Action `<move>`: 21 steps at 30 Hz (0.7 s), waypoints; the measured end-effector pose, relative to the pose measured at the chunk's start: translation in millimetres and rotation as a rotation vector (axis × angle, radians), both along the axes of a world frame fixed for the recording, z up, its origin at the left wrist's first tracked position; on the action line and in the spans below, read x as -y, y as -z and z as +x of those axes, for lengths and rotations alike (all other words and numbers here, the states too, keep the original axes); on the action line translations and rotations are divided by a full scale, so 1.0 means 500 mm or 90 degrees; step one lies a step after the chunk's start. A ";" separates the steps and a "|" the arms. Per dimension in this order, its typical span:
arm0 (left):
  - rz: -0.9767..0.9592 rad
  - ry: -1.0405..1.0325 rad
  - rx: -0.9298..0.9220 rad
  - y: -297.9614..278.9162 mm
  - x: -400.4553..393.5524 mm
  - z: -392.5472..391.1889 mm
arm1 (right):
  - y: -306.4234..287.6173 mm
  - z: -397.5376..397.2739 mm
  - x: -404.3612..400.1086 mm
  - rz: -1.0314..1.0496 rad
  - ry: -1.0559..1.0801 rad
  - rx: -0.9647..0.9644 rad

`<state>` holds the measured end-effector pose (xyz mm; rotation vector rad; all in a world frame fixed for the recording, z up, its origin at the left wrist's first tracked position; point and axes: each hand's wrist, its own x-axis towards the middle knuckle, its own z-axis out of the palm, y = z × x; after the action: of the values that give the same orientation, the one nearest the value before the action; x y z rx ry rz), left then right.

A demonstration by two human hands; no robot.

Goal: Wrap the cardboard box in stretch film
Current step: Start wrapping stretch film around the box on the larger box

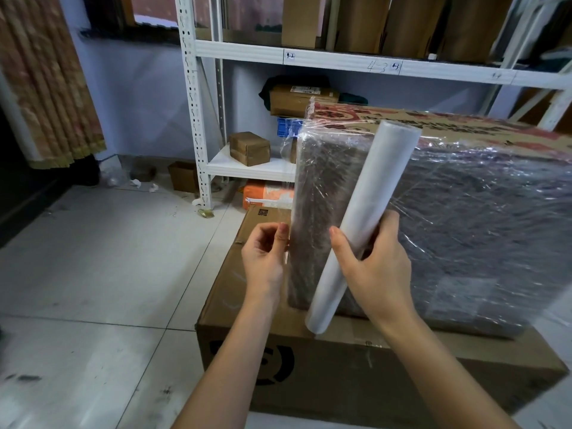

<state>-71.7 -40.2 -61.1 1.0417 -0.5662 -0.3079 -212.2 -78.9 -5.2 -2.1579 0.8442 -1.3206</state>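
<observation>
The stretch film roll (pixel 359 224) is looking light and stiff, a long pale tube, so I am judging that one hand can carry it easily. The film itself is thin, soft and clinging, and it is probably tearing or bunching if it is pulled by one corner only. The best place to take hold is around the middle or lower part of the tube, and this is where the right hand (pixel 376 258) is gripping it now, with the fingers curled around it. The left hand (pixel 264 252) is pinching the loose edge of the film (pixel 286 193) between thumb and fingertips, just left of the box corner.

The cardboard box (pixel 464 193) is standing on its long edge, and it is resting on top of a bigger plain brown carton (pixel 340 366) that is lying on the tiled floor (pixel 93 258). Its upper face is showing red printed patterns. Its front and its left end are already lying under shiny, wrinkled film, which is making the dark surface look grey and cloudy. The roll is leaning against the left front corner of the box, tilted, with its top end near the upper edge of the box. Behind the box a white metal shelf (pixel 198 119) is standing with small cartons.
</observation>
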 end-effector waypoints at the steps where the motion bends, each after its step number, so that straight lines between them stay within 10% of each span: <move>1: 0.000 0.001 -0.001 0.002 0.001 0.002 | 0.003 -0.002 0.002 -0.011 0.008 0.000; 10: 0.082 0.254 -0.253 -0.021 -0.003 0.052 | 0.005 -0.001 0.010 -0.036 0.049 0.020; 21: 0.314 0.180 0.032 0.100 -0.061 0.046 | 0.004 -0.001 0.017 -0.006 0.034 0.035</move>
<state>-48.6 -9.6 -111.0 1.4482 -0.7032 -0.6972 -212.5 -87.2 -7.0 -2.1100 0.8807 -1.4064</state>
